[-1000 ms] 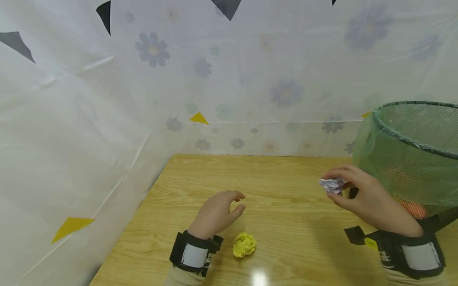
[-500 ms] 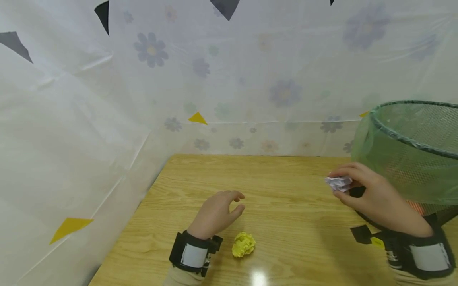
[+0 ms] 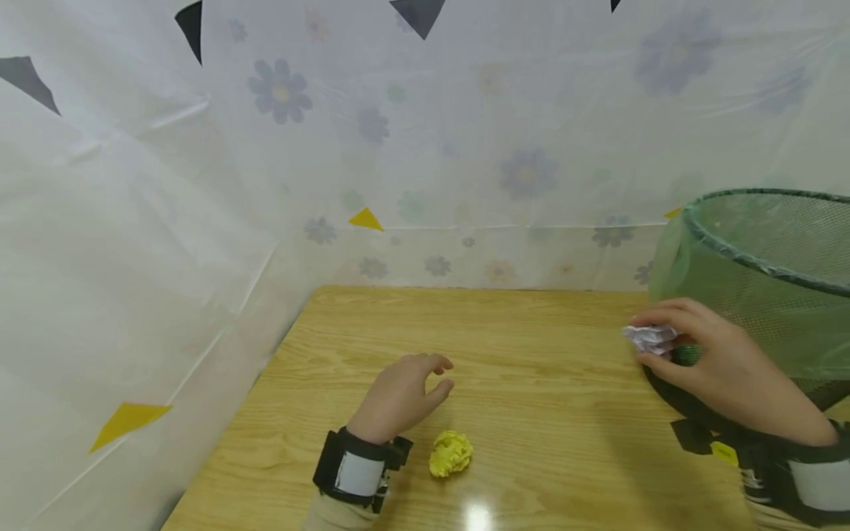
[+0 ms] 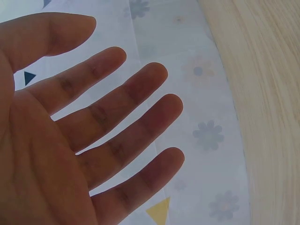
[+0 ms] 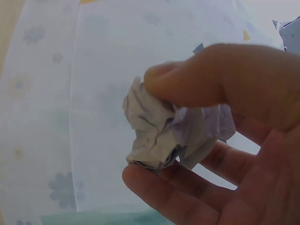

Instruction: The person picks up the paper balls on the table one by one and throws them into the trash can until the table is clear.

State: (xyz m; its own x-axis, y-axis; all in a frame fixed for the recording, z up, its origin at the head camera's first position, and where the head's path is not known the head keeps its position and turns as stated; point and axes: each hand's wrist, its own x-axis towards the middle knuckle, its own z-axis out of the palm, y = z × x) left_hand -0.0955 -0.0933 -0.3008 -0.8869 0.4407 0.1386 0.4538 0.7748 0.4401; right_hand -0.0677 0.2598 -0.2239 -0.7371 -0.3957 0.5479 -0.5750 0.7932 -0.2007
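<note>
My right hand (image 3: 717, 361) pinches a crumpled white paper ball (image 3: 652, 339) between thumb and fingers, in front of the green mesh basket (image 3: 724, 295). In the right wrist view the creased paper ball (image 5: 154, 126) shows between the thumb and the curled fingertips. My left hand (image 3: 401, 394) hovers over the table with relaxed fingers and holds nothing; its spread fingers (image 4: 150, 84) show in the left wrist view. A crumpled yellow paper ball (image 3: 451, 453) lies on the table just right of the left wrist.
The wooden table (image 3: 465, 324) ends at a white plastic sheet (image 3: 425, 147) printed with flowers, which also hangs along the left side. The basket's dark rim (image 3: 750, 258) stands higher than my right hand. Part of the basket runs out of view at the right.
My right hand has moved right with the white paper ball, across the front of the basket. The left hand and the yellow paper ball stay where they were.
</note>
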